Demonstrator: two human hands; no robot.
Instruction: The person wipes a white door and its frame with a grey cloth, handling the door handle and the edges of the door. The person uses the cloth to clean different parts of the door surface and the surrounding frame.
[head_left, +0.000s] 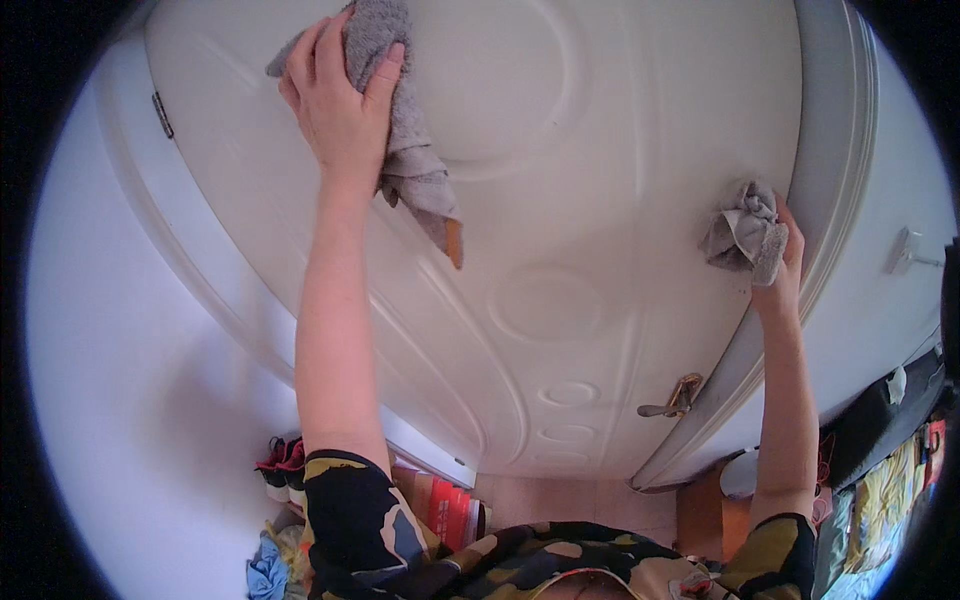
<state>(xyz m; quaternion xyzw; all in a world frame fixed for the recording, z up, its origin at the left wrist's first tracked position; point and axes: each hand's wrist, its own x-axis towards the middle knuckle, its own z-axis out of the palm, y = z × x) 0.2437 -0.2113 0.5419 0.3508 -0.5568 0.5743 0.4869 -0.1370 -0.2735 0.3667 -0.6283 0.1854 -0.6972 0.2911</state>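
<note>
Before me stands a white panelled door (450, 247) with moulded circles and curved lines. My left hand (337, 97) is raised to its upper left part and presses a grey cloth (412, 150) against the surface. The lower end of that cloth hangs down and shows an orange-brown patch. Near the door's right edge, my right hand (784, 247) grips a second grey cloth (742, 229), crumpled into a bunch. Its fingers are mostly hidden behind the cloth. Below this hand sits a metal door handle (667, 405).
A white door frame (832, 150) borders the door, with a hinge (163, 115) at left. A wall switch (906, 251) is at right. Low at left are shoes (283, 469), red boxes (450, 514) and a blue cloth (266, 566). A brown cabinet (701, 514) stands low at right.
</note>
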